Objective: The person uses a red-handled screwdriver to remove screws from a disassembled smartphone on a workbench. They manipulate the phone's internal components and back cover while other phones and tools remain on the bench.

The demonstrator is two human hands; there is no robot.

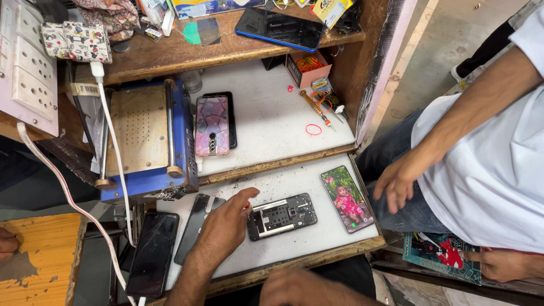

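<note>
My left hand [224,229] reaches in from the bottom edge and rests on the white work surface [317,238]. Its fingertips pinch a small red-tipped tool [247,205] against the left end of an opened phone [283,214] with its dark inner frame showing. My right hand [306,289] lies low at the bottom edge, by the wooden front lip, curled and only partly in view. A phone with a lit colourful screen [347,198] lies to the right of the opened one. Black panels [192,226] and a dark phone [153,252] lie left of my left hand.
A blue heated plate machine [147,139] stands at the back left, with a pink-cased phone [212,124] beside it. A screwdriver [317,107] and red rubber band [313,129] lie behind. A person in white sits at right, hand [396,181] near the table edge.
</note>
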